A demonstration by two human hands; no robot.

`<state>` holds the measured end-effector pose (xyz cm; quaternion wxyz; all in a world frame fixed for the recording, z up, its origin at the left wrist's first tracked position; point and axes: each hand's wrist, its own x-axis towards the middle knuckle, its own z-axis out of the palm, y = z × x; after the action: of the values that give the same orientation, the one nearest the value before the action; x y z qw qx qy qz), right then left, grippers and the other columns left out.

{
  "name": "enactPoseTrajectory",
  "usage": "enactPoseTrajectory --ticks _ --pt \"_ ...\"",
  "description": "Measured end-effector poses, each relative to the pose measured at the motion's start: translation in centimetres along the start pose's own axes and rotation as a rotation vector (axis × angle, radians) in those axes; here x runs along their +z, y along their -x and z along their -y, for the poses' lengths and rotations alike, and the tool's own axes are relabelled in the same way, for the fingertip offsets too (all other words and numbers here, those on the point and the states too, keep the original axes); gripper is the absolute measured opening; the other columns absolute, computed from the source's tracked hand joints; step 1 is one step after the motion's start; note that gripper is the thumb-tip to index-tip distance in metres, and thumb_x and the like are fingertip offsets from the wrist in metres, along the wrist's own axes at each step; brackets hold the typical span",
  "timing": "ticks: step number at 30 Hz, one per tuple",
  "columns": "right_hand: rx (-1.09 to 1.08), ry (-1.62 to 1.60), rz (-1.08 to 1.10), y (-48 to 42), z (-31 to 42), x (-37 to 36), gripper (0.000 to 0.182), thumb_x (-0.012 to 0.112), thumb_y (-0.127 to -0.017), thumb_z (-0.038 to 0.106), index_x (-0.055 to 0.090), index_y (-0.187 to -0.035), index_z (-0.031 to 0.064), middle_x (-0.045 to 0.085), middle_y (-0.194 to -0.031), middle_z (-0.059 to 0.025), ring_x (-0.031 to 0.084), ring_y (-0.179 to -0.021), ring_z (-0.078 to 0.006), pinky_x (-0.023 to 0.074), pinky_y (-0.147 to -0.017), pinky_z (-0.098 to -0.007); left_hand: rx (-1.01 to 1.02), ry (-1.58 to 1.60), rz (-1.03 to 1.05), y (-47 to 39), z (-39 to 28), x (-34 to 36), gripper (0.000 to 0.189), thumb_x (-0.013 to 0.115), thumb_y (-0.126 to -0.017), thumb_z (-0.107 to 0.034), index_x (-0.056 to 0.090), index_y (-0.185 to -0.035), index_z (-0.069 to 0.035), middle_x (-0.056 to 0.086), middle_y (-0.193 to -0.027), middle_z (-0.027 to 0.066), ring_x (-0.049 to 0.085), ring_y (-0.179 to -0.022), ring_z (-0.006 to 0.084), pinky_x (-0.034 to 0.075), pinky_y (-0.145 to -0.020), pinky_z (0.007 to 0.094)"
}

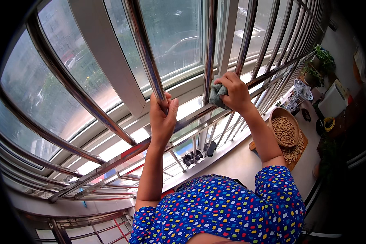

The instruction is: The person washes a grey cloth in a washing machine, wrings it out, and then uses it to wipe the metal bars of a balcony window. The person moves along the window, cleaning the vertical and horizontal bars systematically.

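Note:
My left hand (163, 119) is wrapped around the lower end of an upright stainless steel bar (145, 45) of the window guard, just above its horizontal rail (190, 117). To the right, my right hand (235, 93) grips a crumpled grey-green cloth (218, 94). The cloth lies against the foot of another upright bar (209, 55), where that bar meets the rail. Part of the cloth is hidden by my fingers. Behind the bars are glass window panes (174, 36) in pale frames (99, 58).
A woven basket of peanuts (283, 129) stands on a wooden board, with more peanuts (292, 154) spread beside it. Dark shoes (192, 157) sit by the low ledge. Farther right are potted plants (323, 62), a white wire rack (299, 94) and a coiled yellow cord (329, 124).

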<state>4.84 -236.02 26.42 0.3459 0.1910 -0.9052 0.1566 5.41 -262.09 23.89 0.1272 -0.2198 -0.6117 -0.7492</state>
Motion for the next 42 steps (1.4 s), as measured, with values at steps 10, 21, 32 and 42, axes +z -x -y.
enactPoseTrajectory --ticks 10,21,32,42 --pt "0.366 -0.002 -0.584 5.8 -11.5 -0.3 0.031 0.062 -0.076 -0.004 0.069 -0.106 0.0028 0.059 -0.103 -0.0119 0.062 -0.096 -0.0293 0.0498 -0.087 -0.0361 -0.001 -0.016 -0.032 -0.1 -0.1 0.7 0.021 0.062 -0.096 -0.007 0.045 -0.107 -0.005 0.043 -0.074 -0.0021 0.042 -0.055 0.0031 0.036 -0.044 0.0179" --pt "0.083 0.139 -0.291 3.3 -12.5 0.1 0.022 0.056 -0.090 0.018 0.066 -0.109 0.0116 0.068 -0.105 -0.0059 0.061 -0.102 -0.0278 0.0384 -0.091 -0.0403 0.042 -0.119 -0.111 -0.2 0.0 1.1 0.020 0.062 -0.097 -0.007 0.049 -0.111 -0.004 0.045 -0.074 -0.0008 0.046 -0.054 0.0043 0.046 -0.045 0.0203" --pt "-0.087 -0.189 -0.506 10.8 -9.5 7.3 0.027 0.068 -0.082 0.010 0.060 -0.108 0.0110 0.050 -0.118 -0.0155 0.048 -0.111 -0.0320 0.0389 -0.098 -0.0413 0.036 -0.195 -0.291 -0.2 -0.7 3.2 0.018 0.061 -0.096 -0.007 0.050 -0.110 -0.004 0.046 -0.075 0.0002 0.046 -0.057 0.0061 0.046 -0.048 0.0229" --pt "0.281 -0.056 -0.176 17.0 -15.0 11.6 0.029 0.060 -0.087 0.014 0.057 -0.116 0.0134 0.061 -0.117 -0.0071 0.053 -0.111 -0.0304 0.0322 -0.094 -0.0469 0.117 -0.250 -0.376 -0.6 -0.3 4.0 0.019 0.059 -0.097 -0.007 0.046 -0.110 -0.005 0.044 -0.076 0.0004 0.044 -0.052 0.0048 0.046 -0.039 0.0220"
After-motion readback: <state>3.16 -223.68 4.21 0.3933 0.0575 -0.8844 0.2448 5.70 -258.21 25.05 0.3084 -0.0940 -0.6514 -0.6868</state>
